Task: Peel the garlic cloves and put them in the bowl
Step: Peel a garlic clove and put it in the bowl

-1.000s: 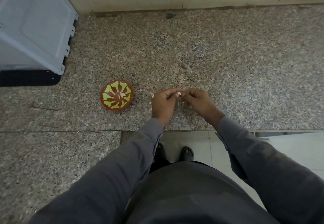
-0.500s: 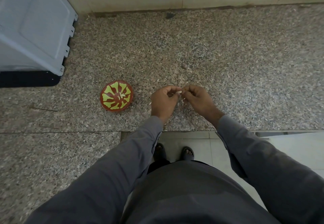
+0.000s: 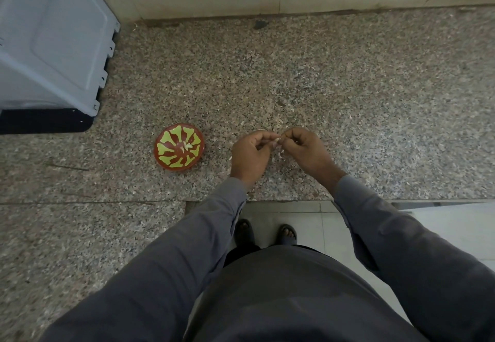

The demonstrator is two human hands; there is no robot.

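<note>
Two hands pinch a garlic clove over a speckled stone counter.

The left hand [image 3: 250, 154] and right hand [image 3: 305, 151] meet fingertip to fingertip, both with fingers curled in tight, and the small pale garlic clove [image 3: 276, 141] sits pinched between them, only a sliver of it showing. The red bowl [image 3: 179, 147] with a yellow-green pattern stands on the counter [image 3: 348, 87] to the left of the hands, near but apart, with a few pale pieces at its centre. Pale scraps of peel [image 3: 280, 154] lie on the stone under the hands.
</note>
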